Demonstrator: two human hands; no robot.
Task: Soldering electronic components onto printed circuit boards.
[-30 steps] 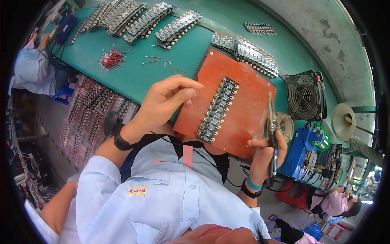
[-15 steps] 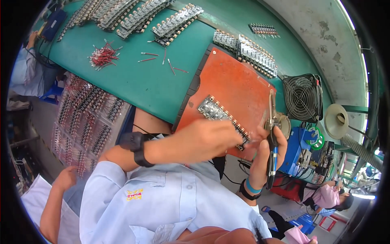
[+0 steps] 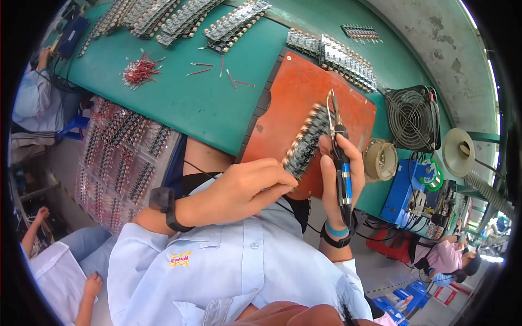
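My left hand (image 3: 254, 186) pinches the near end of a circuit board strip (image 3: 300, 149). The strip slants up and to the right over an orange-red work board (image 3: 283, 98), its dark side and a row of brass-coloured parts showing, slightly blurred. In my right hand (image 3: 348, 163) is a black and blue soldering iron (image 3: 343, 179). Its tip and a thin curved metal tube point up and away, beside the strip's far end. One right fingertip is close to the strip's right edge; whether it touches cannot be made out.
Stacked board strips (image 3: 185, 22) line the far bench edge, near a heap of red wires (image 3: 140, 71) and a few loose ones. To the right stand a fan (image 3: 411, 119), a round beige pot (image 3: 380, 160), a blue soldering station (image 3: 399, 187) and a green solder spool (image 3: 432, 175).
The strip has swung from slanting down-right to slanting up-right, and its dark side now shows. My left hand has moved slightly left, and the right hand has brought the iron left over the work board.
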